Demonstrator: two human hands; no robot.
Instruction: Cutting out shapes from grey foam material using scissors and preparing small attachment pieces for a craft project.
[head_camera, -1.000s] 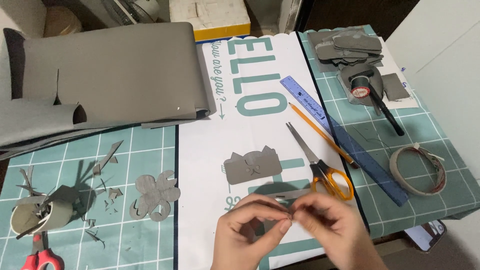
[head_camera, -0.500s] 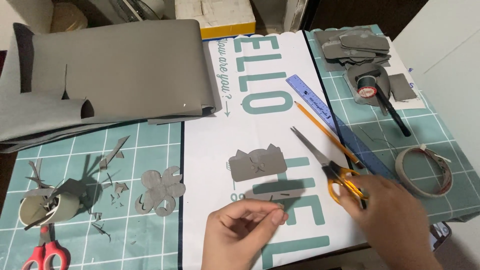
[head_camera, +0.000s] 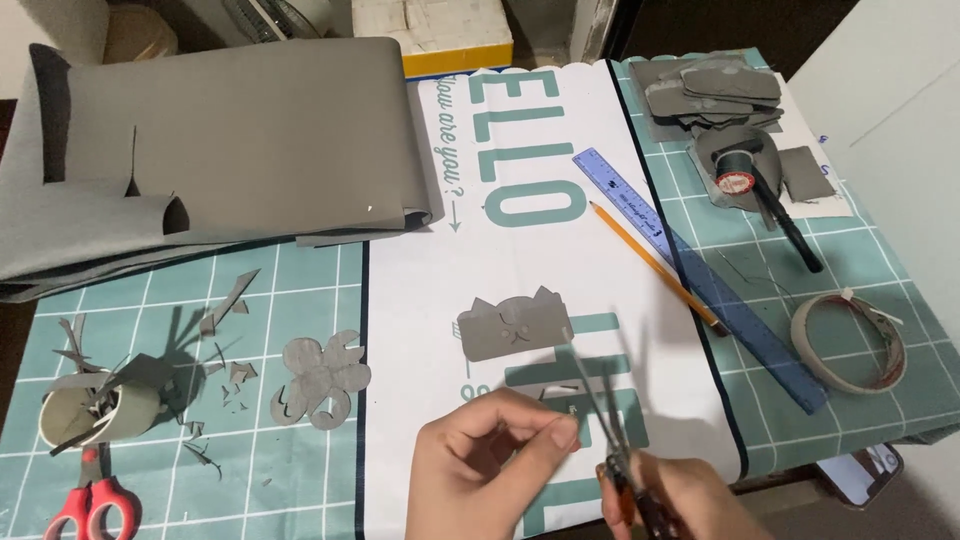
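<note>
My left hand (head_camera: 490, 460) pinches a tiny grey scrap between thumb and fingertips over the white sheet (head_camera: 560, 250). My right hand (head_camera: 690, 495) grips the orange-handled scissors (head_camera: 600, 400), blades blurred and pointing up toward my left fingertips. Just beyond the blades lies a grey foam cut-out with small ears (head_camera: 515, 325). A grey flower-shaped cut-out (head_camera: 322, 378) rests on the green cutting mat (head_camera: 200, 470) to the left.
A big roll of grey foam sheet (head_camera: 220, 140) fills the top left. Pencil (head_camera: 655, 265), blue ruler (head_camera: 700, 275) and tape roll (head_camera: 848, 342) lie right. Red scissors (head_camera: 90, 500) and a cup of scraps (head_camera: 90, 410) sit bottom left. Grey pieces (head_camera: 710, 90) are stacked top right.
My right hand left the scrap, reached right to the orange scissors, picked them up and brought them toward my left hand. The left hand stays holding the scrap.
</note>
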